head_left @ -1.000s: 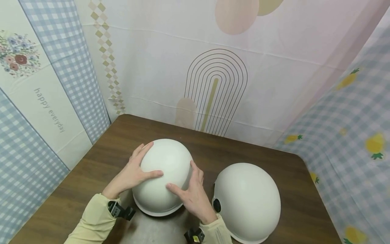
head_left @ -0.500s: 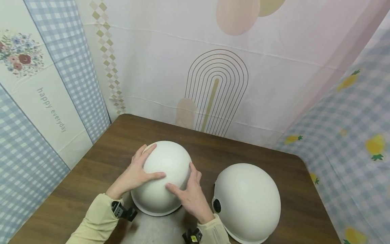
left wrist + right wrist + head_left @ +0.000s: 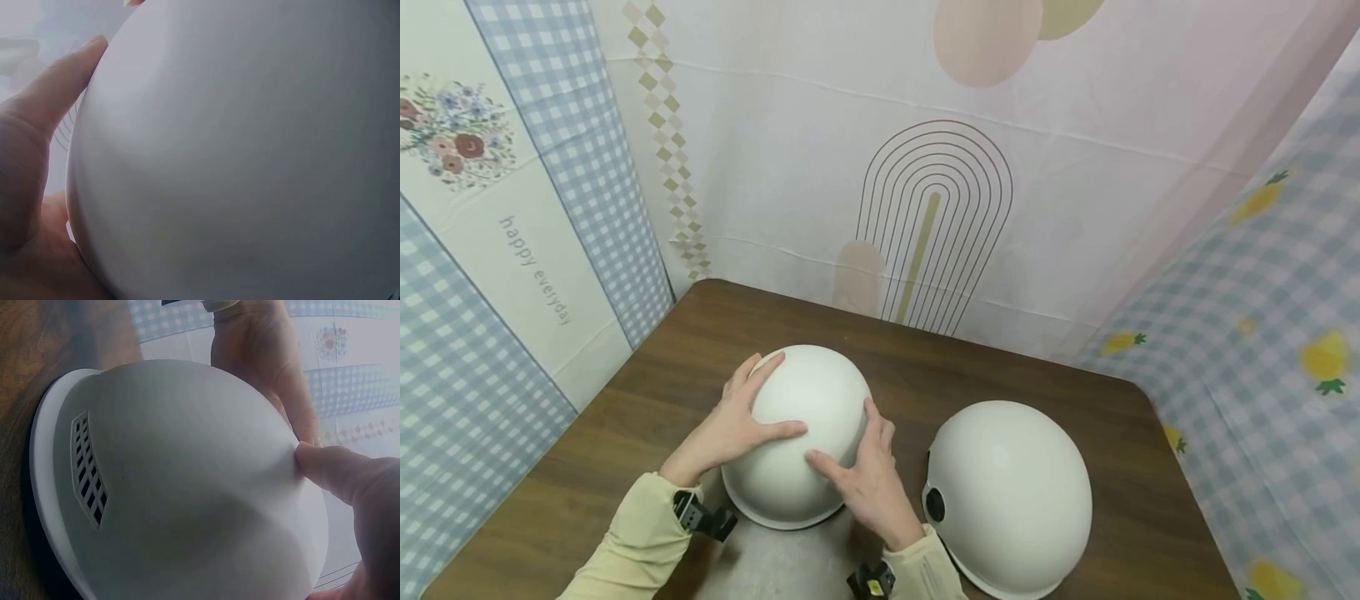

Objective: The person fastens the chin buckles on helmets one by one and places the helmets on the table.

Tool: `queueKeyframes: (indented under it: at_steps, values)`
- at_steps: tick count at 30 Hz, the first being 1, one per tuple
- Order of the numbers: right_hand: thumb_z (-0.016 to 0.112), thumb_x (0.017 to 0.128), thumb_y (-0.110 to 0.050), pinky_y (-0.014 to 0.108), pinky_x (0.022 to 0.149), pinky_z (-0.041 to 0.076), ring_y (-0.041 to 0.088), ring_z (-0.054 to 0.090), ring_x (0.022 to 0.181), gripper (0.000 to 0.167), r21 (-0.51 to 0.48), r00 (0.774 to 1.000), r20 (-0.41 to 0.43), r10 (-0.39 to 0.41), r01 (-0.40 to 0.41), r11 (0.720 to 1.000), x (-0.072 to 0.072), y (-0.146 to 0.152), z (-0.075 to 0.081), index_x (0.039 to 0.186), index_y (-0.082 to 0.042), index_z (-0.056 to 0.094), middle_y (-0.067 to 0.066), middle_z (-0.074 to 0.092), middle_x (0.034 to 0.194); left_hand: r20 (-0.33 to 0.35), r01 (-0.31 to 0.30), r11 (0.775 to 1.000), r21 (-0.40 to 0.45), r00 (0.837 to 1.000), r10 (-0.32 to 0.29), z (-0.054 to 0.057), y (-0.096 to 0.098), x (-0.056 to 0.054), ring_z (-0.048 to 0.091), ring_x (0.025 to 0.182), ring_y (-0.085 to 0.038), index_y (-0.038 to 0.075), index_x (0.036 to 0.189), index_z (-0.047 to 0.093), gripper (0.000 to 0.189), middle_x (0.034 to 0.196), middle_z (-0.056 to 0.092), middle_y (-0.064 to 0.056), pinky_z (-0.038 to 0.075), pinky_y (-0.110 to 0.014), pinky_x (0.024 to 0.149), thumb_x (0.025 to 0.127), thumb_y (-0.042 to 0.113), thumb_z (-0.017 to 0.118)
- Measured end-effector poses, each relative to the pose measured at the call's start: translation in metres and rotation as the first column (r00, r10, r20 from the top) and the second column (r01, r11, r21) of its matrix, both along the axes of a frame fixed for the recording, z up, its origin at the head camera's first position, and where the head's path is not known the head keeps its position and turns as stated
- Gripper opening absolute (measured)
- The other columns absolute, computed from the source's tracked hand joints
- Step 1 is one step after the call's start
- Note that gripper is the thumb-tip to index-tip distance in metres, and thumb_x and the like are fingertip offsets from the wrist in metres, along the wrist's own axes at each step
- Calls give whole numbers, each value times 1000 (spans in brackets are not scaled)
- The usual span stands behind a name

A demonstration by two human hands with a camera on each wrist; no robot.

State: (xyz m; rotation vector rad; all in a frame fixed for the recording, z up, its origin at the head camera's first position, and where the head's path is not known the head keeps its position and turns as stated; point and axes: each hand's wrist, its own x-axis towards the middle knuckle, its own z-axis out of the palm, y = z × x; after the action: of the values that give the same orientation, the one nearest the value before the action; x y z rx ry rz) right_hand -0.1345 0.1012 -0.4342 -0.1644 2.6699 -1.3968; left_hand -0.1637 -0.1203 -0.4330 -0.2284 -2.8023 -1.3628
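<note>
A white helmet (image 3: 808,400) with a rounded dome stands near the table's front edge, rim down. My left hand (image 3: 730,429) lies on its left side, fingers over the far side and thumb across the dome. On the right side my right hand (image 3: 872,479) holds the shell with fingers and thumb spread, the two thumbs close together. In the right wrist view, a slotted vent (image 3: 89,469) shows above the helmet's rim. The helmet fills most of the left wrist view. Fingertips on the far side are partly hidden.
A second white helmet (image 3: 1011,492) with a black round spot on its side stands to the right, close to my right forearm. Both are on a brown wooden table (image 3: 700,325). Patterned cloths (image 3: 775,167) hang behind and at both sides.
The held helmet has tilted slightly, its top shifting a little toward me, with both hands moving along. Over the last half second almost nothing moved. The second helmet stayed put.
</note>
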Motion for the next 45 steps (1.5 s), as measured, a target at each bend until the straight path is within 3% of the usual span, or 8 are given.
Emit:
queueKeyframes:
  at_steps: [15, 36, 45]
  values:
    - [69, 79, -63, 58, 97, 39, 39, 40, 127, 110, -22, 1000, -21, -1, 1, 1000, 9, -5, -2, 156, -12, 10, 18, 23, 145, 4, 10, 1000, 18, 1000, -10, 0, -5, 4, 11, 139, -52, 32, 156, 20, 106, 160, 4, -16, 32, -75, 89, 72, 60, 78]
    - [64, 82, -66, 62, 98, 36, 40, 36, 132, 105, -26, 999, -23, 38, -39, 999, -6, 7, -12, 157, -23, 4, 11, 11, 157, 8, -71, 997, -28, 997, 71, -2, 7, -1, 11, 141, -50, 32, 157, 14, 109, 160, 2, -16, 32, -75, 89, 72, 66, 74]
    - [62, 87, -60, 60, 105, 30, 35, 29, 139, 98, -91, 999, -18, 32, -34, 995, 0, 15, -4, 157, -14, 10, 11, 13, 158, 31, -95, 995, -38, 995, 96, -3, 8, 3, -3, 144, -46, 32, 157, 9, 112, 161, -2, -19, 21, -78, 95, 72, 69, 71]
